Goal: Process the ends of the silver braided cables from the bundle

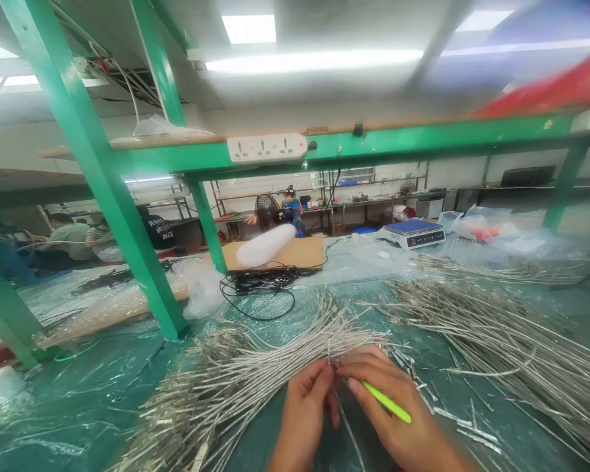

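Observation:
Between the thumb and fingers of my left hand [302,410] is a thin silver braided cable [350,432], pinched in front of me; its lower part hangs toward the bottom edge. My right hand [400,396] holds a slim tool with a bright yellow-green handle [387,401]. The tool's tip is at the cable beside my left fingertips and is hidden by my fingers. Just beyond both hands lies a fanned bundle of silver cables [255,377]. Small silver offcuts [465,417] are scattered to the right of my right hand.
A second heap of silver cables [511,341] lies at the right. Behind are black cables [260,278], a cardboard sheet [309,252], a foam roll [265,244] and a weighing scale [413,235]. A green frame post [122,216] rises at left. Other people sit in the background.

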Available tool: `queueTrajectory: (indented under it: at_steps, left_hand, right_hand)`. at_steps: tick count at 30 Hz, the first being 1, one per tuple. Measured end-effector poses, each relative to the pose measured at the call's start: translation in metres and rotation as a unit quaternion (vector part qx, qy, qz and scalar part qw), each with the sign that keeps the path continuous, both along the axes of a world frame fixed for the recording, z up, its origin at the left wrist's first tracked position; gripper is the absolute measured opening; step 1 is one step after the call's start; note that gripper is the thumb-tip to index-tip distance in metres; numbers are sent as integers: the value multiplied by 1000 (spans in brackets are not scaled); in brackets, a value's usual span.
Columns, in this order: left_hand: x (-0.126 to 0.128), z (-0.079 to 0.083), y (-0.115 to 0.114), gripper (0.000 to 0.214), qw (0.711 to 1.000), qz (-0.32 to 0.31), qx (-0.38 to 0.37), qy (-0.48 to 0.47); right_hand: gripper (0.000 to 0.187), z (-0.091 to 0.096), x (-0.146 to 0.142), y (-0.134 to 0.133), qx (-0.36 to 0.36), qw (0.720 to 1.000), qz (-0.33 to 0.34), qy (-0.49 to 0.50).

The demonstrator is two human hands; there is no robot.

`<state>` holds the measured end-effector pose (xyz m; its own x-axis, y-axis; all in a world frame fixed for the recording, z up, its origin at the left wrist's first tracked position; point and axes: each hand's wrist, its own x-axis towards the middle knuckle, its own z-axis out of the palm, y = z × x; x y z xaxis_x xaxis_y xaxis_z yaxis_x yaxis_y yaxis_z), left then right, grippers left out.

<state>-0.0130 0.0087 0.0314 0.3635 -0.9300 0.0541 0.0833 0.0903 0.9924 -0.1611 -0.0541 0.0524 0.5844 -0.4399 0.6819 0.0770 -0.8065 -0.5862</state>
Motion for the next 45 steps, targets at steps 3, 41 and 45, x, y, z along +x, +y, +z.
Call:
queueTrajectory:
  at_steps: [3,41,45]
  left_hand:
    - [-1,3,1,34,1000,2,-1,-17]
    - [-4,9,4,41,997,2,11,-77]
    - [-3,7,3,44,997,3,12,-72]
  right_hand:
    - [25,-1,0,0,0,1000,-1,-2]
    - [26,1,0,-1,-43,998,40,-25]
    - [26,1,-1,-3,-35,999,19,-17]
